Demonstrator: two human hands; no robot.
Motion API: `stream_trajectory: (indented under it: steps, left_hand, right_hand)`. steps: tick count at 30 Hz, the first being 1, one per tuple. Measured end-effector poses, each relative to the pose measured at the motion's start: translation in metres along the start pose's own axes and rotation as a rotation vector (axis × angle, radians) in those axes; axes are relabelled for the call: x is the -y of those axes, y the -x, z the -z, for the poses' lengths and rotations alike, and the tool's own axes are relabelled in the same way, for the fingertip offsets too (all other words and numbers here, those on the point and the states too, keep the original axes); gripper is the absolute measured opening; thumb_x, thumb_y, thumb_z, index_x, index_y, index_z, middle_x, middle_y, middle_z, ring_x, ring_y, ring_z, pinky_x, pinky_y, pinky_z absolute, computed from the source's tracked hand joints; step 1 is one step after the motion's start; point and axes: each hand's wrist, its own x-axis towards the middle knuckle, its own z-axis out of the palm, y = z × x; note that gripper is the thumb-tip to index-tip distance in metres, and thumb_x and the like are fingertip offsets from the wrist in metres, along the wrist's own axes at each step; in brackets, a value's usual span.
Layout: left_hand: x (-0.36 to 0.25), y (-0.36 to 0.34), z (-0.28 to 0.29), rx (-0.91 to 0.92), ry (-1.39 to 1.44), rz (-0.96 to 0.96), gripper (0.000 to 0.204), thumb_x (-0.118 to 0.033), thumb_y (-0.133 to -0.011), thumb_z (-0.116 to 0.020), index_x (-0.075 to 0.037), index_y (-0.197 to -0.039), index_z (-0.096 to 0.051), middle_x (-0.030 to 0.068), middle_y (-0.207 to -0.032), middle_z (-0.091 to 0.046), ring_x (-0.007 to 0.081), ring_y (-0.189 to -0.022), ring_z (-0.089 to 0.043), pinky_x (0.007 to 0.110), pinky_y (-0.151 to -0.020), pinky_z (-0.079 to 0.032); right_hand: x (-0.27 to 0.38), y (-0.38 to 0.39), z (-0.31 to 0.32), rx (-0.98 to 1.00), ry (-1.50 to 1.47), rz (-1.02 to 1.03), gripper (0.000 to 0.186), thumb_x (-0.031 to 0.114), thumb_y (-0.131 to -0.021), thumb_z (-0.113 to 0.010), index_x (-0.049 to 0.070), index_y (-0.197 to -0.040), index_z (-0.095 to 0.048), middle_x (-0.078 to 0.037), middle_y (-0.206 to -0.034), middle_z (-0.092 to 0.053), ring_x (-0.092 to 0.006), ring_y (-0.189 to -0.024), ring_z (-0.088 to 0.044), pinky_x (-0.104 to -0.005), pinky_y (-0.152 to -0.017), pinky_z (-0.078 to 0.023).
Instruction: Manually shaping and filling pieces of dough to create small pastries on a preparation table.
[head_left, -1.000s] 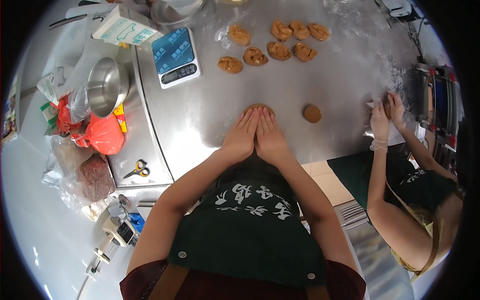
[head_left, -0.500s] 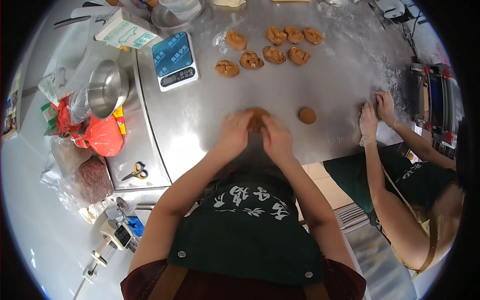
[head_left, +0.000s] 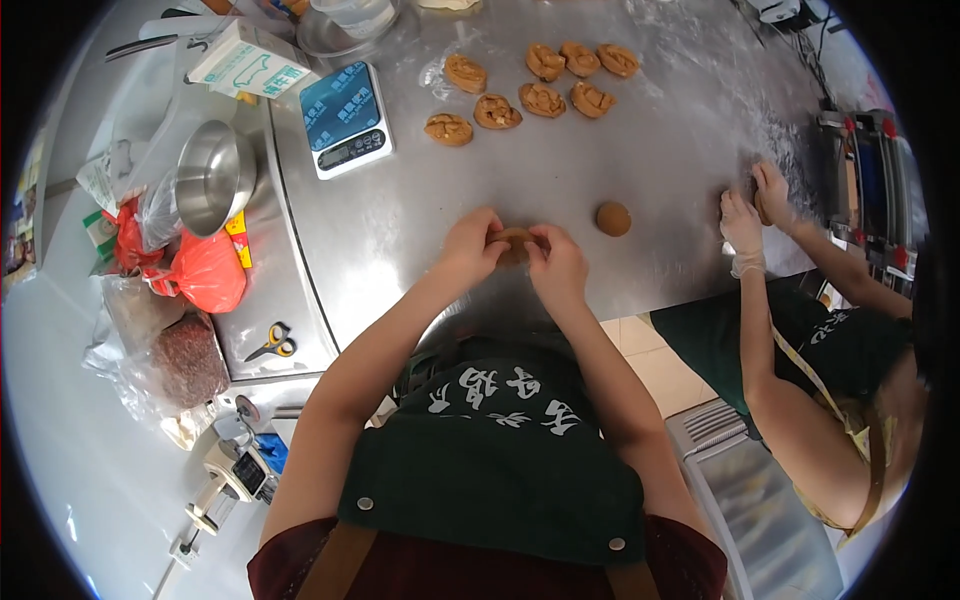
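Observation:
Between my two hands, near the front edge of the steel table, is a piece of brown dough [head_left: 514, 243]. My left hand [head_left: 472, 246] pinches its left edge between thumb and fingers. The right edge is gripped the same way by my right hand [head_left: 559, 264]. The fingers partly cover the dough, so its full outline is hidden. A smooth round brown dough ball [head_left: 613, 218] lies just to the right of my right hand. Farther back sit several rough, folded brown dough pieces, one of them [head_left: 497, 112] in the nearer row.
A kitchen scale [head_left: 347, 120] stands at the far left, beside a milk carton [head_left: 250, 60]. Left of it are a metal bowl [head_left: 216, 178], a red plastic bag [head_left: 208, 273] and scissors [head_left: 272, 343]. At the right, a co-worker's gloved hand [head_left: 741, 222] and other hand press dough on the floured table.
My hands have lifted slightly from the table, and the dough now stretches between my fingertips, its shape thinner. The view has shifted a little. The co-worker's hands have moved slightly.

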Motion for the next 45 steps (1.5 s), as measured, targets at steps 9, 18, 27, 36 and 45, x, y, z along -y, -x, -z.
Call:
stream_trajectory:
  steps: [9,18,27,36,45]
  left_hand:
    - [0.018,-0.021,-0.015,-0.069,-0.183,-0.403,0.025,-0.003,-0.067,-0.066,-0.005,-0.091,-0.061,0.0117,-0.085,-0.056,0.0329,-0.086,-0.054,0.041,-0.076,-0.045]
    - [0.027,-0.018,-0.018,-0.137,-0.106,-0.409,0.022,-0.002,-0.064,-0.068,-0.003,-0.085,-0.060,0.0121,-0.082,-0.057,0.0334,-0.082,-0.055,0.042,-0.073,-0.045]
    - [0.020,0.003,-0.022,-0.154,-0.272,-0.197,0.023,-0.003,-0.068,-0.065,-0.003,-0.089,-0.057,0.0140,-0.092,-0.056,0.0345,-0.089,-0.054,0.042,-0.077,-0.045]
    - [0.030,0.029,-0.035,-0.310,-0.135,-0.300,0.030,0.003,-0.071,-0.060,-0.001,-0.100,-0.055,0.0146,-0.099,-0.053,0.0355,-0.094,-0.052,0.042,-0.080,-0.045]
    - [0.027,0.048,-0.034,-0.226,0.141,-0.024,0.034,0.007,-0.075,-0.055,0.001,-0.108,-0.054,0.0158,-0.096,-0.053,0.0289,-0.087,-0.058,0.035,-0.078,-0.049]
  right_hand:
    - [-0.015,-0.010,-0.005,-0.085,0.074,0.216,0.011,0.016,-0.082,-0.061,0.007,-0.086,-0.063,-0.010,-0.076,-0.063,-0.0321,-0.069,-0.059,-0.0412,-0.064,-0.047]
    - [-0.014,-0.051,-0.048,-0.192,0.141,0.381,0.013,0.018,-0.086,-0.057,0.006,-0.088,-0.062,-0.012,-0.076,-0.063,-0.0314,-0.069,-0.061,-0.0426,-0.058,-0.046]
    - [-0.026,-0.055,-0.052,-0.273,0.487,0.404,0.010,0.013,-0.083,-0.056,0.009,-0.091,-0.060,-0.009,-0.079,-0.063,-0.0287,-0.071,-0.061,-0.0415,-0.061,-0.048]
    - [-0.014,-0.061,-0.052,-0.251,0.363,0.514,0.011,0.013,-0.083,-0.056,0.009,-0.092,-0.060,-0.009,-0.078,-0.061,-0.0298,-0.070,-0.060,-0.0414,-0.061,-0.048]
    - [0.006,-0.057,-0.058,-0.236,0.356,0.461,0.015,0.013,-0.081,-0.058,0.008,-0.095,-0.059,-0.008,-0.077,-0.060,-0.0289,-0.070,-0.060,-0.0430,-0.061,-0.047]
